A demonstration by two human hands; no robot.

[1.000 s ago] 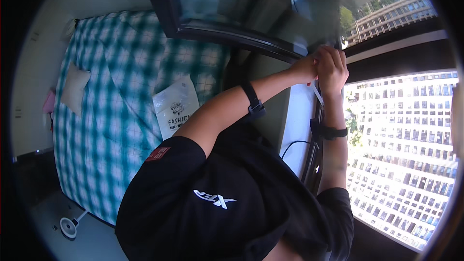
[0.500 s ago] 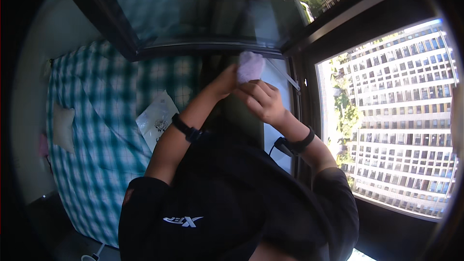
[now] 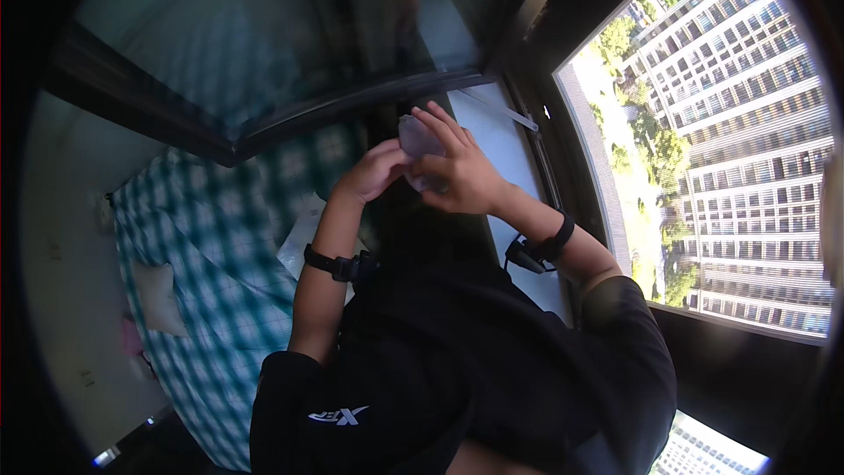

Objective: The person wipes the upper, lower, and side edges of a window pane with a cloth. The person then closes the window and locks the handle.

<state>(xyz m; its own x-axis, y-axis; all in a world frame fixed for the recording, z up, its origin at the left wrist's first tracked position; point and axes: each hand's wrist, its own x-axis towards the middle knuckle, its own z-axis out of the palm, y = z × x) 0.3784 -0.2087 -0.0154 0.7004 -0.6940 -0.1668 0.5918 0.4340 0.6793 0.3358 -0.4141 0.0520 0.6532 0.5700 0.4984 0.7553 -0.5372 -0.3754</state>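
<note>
Cloth [image 3: 420, 135], pale lilac, sits between the hands: I have the left hand [image 3: 378, 171] pinching its edge, right hand [image 3: 464, 172] fingers spread across it, grip unclear. I'd expect light, soft, unbreakable; best bunched. Below both hands, white lettering [image 3: 339, 416] marks the black shirt [image 3: 501, 369].

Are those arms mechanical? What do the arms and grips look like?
No, they're human. The left grip and right grip are ungloved hands. The left sleeve and right sleeve are black and short. The left armband and right armband are black straps, each with a small dark box.
</note>
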